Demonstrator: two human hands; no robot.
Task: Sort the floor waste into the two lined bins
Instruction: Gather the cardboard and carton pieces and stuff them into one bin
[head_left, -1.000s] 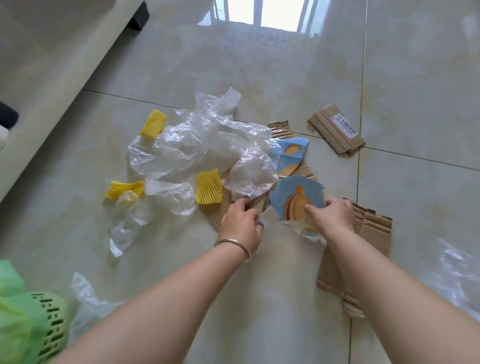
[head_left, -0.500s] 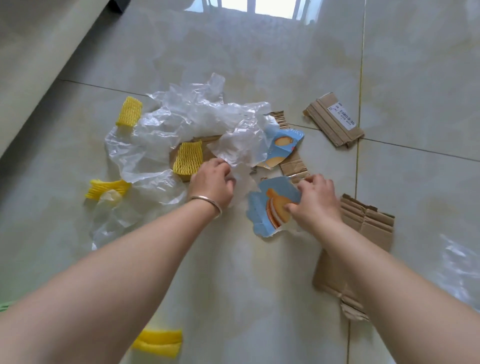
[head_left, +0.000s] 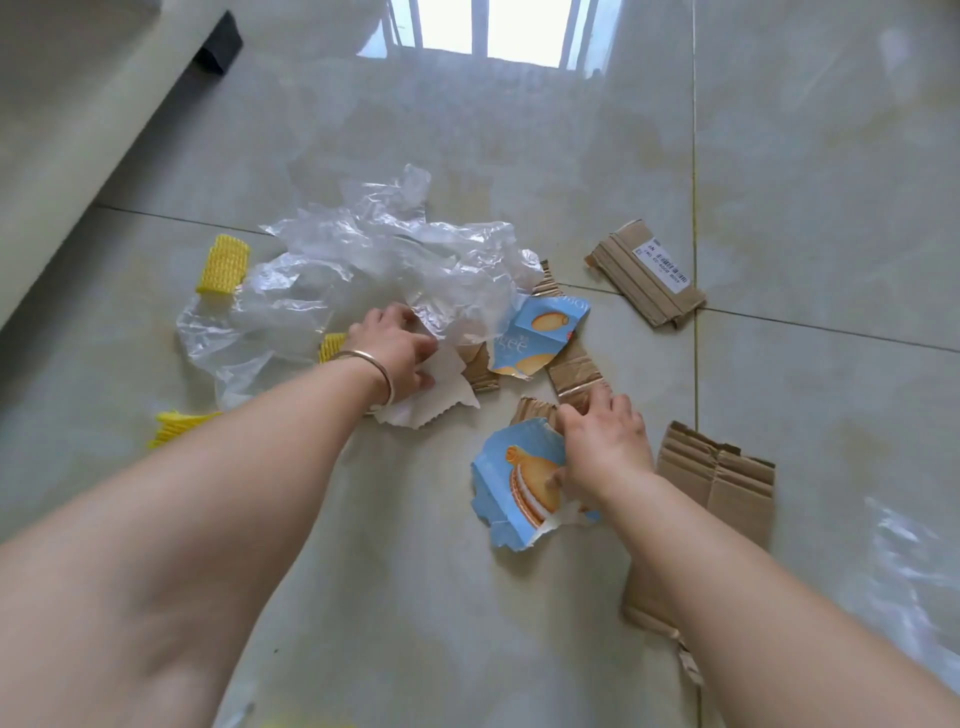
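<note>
- Glossy tiled floor (head_left: 519, 597) is reflecting a window at the top; waste is lying scattered across the middle, no bin showing in view right now.
- Left hand (head_left: 397, 351) is curling its fingers on a white torn paper piece (head_left: 441, 392) at the near edge of the clear plastic film (head_left: 374, 270). A second ago it was sitting nearer, beside the blue wrapper; it has since reached up into the pile.
- Right hand (head_left: 602, 447) is pinching the blue biscuit wrapper (head_left: 519, 483), thumb on the printed face, fingertips also touching a brown cardboard scrap (head_left: 574, 374).
- Wrapper is now lying nearer the person, clear of the pile, so it has been pulled loose.
- Second blue wrapper piece (head_left: 543, 335), labelled cardboard (head_left: 644, 278) and folded cardboard (head_left: 717, 473) are lying untouched.
- Yellow foam nets (head_left: 223, 264) are sitting left of the film, untouched.
- Judgement: paper-type items are being gathered first; nearly everything is still waiting on the floor, so sorting is looking early.
</note>
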